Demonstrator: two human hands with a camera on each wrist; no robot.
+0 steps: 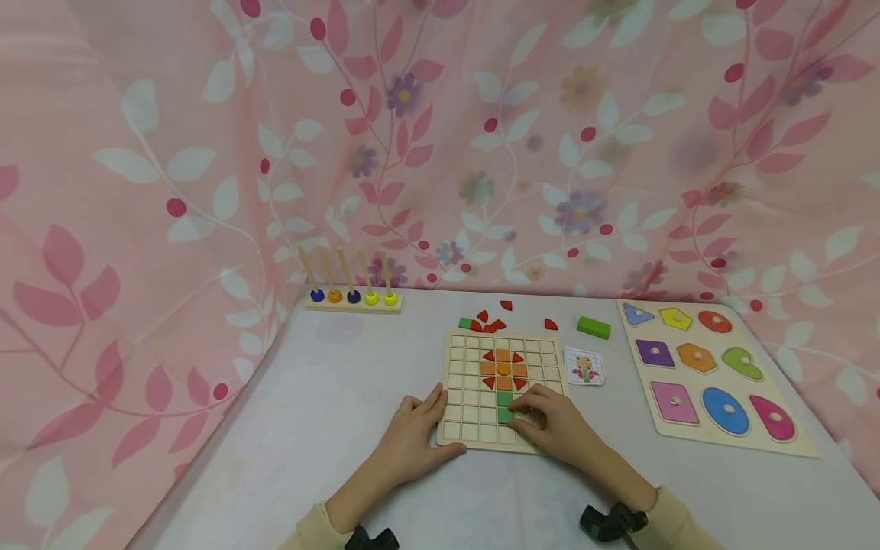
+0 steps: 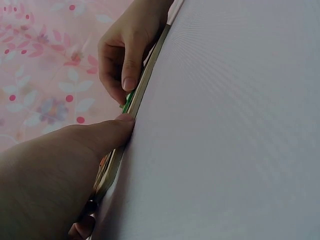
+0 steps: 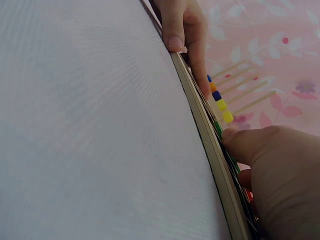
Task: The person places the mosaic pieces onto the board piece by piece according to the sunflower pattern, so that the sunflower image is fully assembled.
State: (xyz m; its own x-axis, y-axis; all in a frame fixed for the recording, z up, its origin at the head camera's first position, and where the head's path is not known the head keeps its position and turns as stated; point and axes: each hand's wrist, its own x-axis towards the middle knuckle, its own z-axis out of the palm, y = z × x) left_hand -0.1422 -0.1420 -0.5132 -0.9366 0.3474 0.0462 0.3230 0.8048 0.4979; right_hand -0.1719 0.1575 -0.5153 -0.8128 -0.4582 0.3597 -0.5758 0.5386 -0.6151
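Observation:
A square wooden grid board (image 1: 467, 428) lies on the table. My left hand (image 1: 412, 439) rests at its near left corner, the index finger along the left edge and the thumb (image 2: 107, 136) against the near edge. My right hand (image 1: 560, 424) is over the lower right part of the board, thumb and index finger pinching a green square tile (image 1: 505, 415). Another green square (image 1: 505, 399) lies just above it. Higher on the grid, orange squares (image 1: 503, 383) surround an orange round piece (image 1: 504, 369), with red triangles (image 1: 489, 383) at the corners.
Loose red pieces (image 1: 495, 325) and a small green square (image 1: 465, 323) lie behind the board. A picture card (image 1: 584, 367) and a green block (image 1: 594, 328) are to its right. Farther right is a shape puzzle (image 1: 687, 443); a peg stand (image 1: 354, 306) stands back left.

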